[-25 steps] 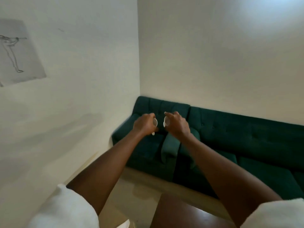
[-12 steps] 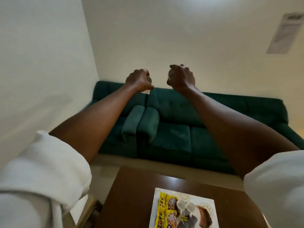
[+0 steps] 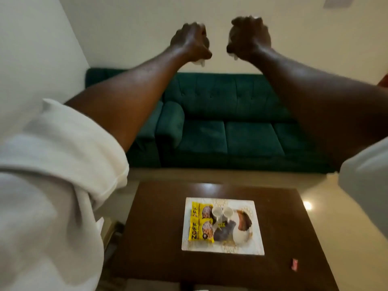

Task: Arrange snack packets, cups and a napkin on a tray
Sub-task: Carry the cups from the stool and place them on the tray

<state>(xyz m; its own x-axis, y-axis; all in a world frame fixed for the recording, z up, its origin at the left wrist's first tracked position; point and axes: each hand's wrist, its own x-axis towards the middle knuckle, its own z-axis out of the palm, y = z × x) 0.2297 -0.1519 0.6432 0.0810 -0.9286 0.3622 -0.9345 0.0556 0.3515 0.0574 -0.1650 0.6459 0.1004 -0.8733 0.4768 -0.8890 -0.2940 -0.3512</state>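
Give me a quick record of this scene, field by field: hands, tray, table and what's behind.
left hand: raised, curled round a small white thing, mostly hidden
right hand: raised, curled round another small white thing
tray: on the table
on tray: two yellow snack packets at left, two white cups beside them
table: dark brown; small red thing near its right edge
behind: green sofa

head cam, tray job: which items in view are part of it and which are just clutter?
Job: tray; two yellow snack packets; two white cups; dark cloth, probably the napkin; left hand and right hand, each gripping a small white thing, too blurred to name.
Clutter: small red item on the table; green sofa; paper on the wall.
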